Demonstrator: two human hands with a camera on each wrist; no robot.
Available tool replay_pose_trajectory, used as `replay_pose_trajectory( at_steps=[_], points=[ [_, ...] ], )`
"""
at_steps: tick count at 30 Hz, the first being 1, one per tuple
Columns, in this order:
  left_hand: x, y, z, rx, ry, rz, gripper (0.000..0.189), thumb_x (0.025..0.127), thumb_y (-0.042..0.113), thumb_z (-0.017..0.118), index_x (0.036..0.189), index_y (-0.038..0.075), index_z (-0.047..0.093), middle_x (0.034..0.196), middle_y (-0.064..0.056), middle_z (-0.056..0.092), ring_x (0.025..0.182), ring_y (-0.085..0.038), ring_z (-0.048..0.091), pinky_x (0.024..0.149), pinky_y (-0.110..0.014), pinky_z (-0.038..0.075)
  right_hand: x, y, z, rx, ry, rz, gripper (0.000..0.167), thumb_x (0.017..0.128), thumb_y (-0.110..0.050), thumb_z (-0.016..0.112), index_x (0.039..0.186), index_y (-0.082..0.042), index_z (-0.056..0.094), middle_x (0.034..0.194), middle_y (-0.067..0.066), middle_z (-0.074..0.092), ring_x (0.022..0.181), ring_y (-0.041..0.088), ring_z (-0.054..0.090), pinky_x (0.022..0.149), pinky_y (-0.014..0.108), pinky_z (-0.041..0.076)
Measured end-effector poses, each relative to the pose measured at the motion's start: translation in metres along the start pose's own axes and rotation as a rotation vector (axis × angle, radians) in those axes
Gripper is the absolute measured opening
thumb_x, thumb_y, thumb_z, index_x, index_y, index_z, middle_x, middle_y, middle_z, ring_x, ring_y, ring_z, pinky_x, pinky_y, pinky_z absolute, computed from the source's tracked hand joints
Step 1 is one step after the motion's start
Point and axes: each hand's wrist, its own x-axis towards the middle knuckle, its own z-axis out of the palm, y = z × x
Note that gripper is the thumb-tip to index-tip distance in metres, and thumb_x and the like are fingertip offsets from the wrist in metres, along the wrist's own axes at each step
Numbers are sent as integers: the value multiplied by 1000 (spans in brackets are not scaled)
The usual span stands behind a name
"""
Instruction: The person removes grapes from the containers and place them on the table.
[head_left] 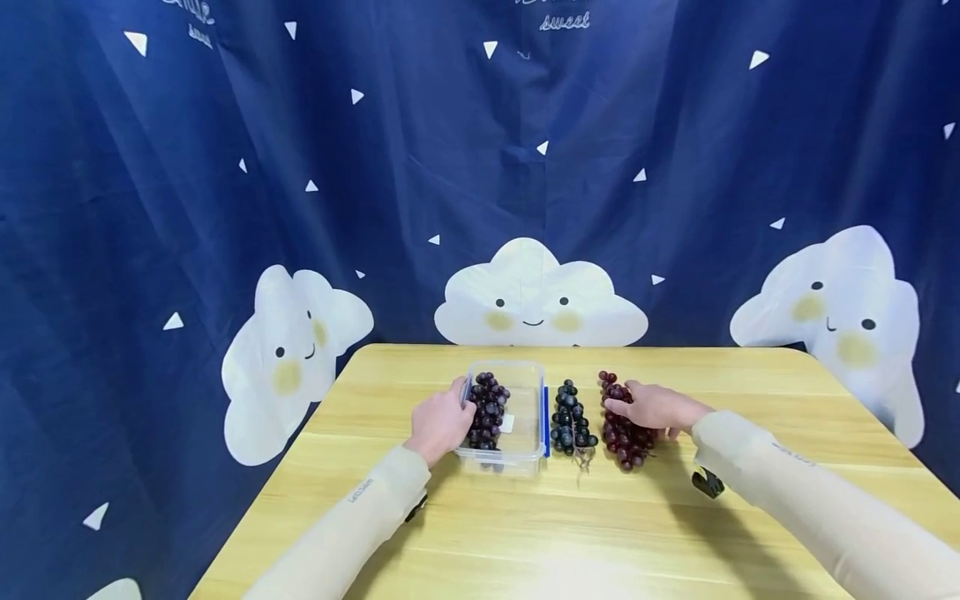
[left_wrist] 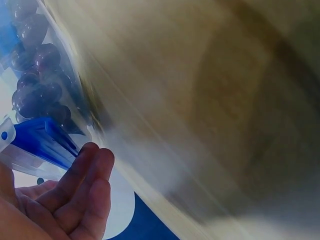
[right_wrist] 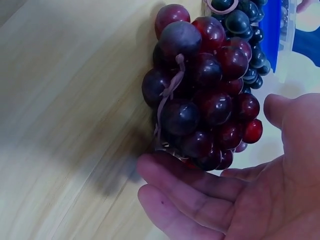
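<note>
A clear plastic container (head_left: 527, 460) with blue-edged side flaps stands on the table, dark purple grapes (head_left: 489, 410) along its left side. My left hand (head_left: 441, 423) grips its left edge; in the left wrist view the fingers lie against the blue-edged flap (left_wrist: 47, 142). Right of the container lies a bunch of blackish-green grapes (head_left: 570, 421), its stem toward me. Further right, my right hand (head_left: 660, 408) reaches around a bunch of dark red grapes (right_wrist: 205, 95). Its fingers (right_wrist: 180, 185) are extended at the bunch's edge, and the thumb stands apart on the other side.
The light wooden table (head_left: 480, 533) ends at a dark blue curtain (head_left: 405, 183) printed with white clouds. A blue-edged flap (head_left: 547, 421) sticks out on the container's right, close to the blackish-green grapes. Both sleeves come in from the front.
</note>
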Motion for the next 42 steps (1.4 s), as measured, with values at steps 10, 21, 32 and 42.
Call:
replay_pose_trajectory(
  at_steps=[10, 21, 32, 42],
  points=[
    [2, 0, 0, -2, -3, -3, 58, 97, 39, 49, 152, 22, 43, 64, -5, 56, 52, -20, 52, 46, -37, 40, 5, 0, -7, -256, 206, -28, 88, 102, -64, 31, 149, 9, 36, 139, 37, 51, 122, 56, 53, 93, 68, 46],
    [2, 3, 0, -7, -9, 9, 58, 97, 38, 49, 153, 21, 43, 62, -4, 54, 50, -20, 50, 45, -36, 39, 7, -25, -18, -329, 360, -166, 68, 106, -52, 34, 140, 5, 53, 132, 30, 61, 119, 49, 60, 93, 64, 48],
    [2, 3, -2, -10, 10, 1, 57, 97, 38, 49, 151, 22, 45, 69, -6, 59, 55, -21, 52, 47, -37, 39, 21, -66, -30, -313, 363, -238, 64, 106, -49, 39, 147, -1, 46, 137, 28, 58, 123, 47, 57, 101, 62, 44],
    [-1, 2, -3, -3, 2, -9, 56, 97, 37, 49, 151, 22, 45, 63, -4, 55, 52, -20, 51, 46, -37, 39, 37, -106, -31, -187, 179, -221, 76, 104, -57, 37, 158, -4, 29, 157, 20, 40, 141, 42, 43, 115, 57, 32]
  ],
)
